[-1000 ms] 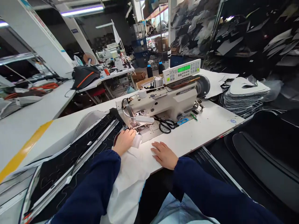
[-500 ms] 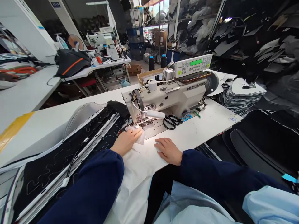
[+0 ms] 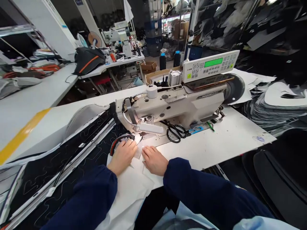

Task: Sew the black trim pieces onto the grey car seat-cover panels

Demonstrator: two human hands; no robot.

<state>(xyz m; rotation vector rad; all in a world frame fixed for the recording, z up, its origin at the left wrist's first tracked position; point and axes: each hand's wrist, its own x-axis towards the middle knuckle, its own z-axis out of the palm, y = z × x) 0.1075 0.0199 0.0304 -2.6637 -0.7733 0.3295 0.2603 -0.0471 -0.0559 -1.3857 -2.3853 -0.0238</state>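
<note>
My left hand lies palm down on white fabric just in front of the sewing machine's needle area. Its fingers are stretched flat toward the lit presser foot, whose needle is hidden behind the white lamp. Close to its right, my right hand rests flat at the fabric's edge, fingers extended. Between the two hands shows a small piece of grey mesh. A curved black-and-red edge of the work sits beyond my left fingers.
Black-handled scissors and a blue-handled tool lie beside the machine. A quilted black panel covers the table's left side. Stacked cut pieces stand at right. A control panel tops the machine.
My right hand has moved left, close beside my left hand. My left hand stays flat on the fabric, slightly nearer me. The view has shifted, and the machine appears larger.
</note>
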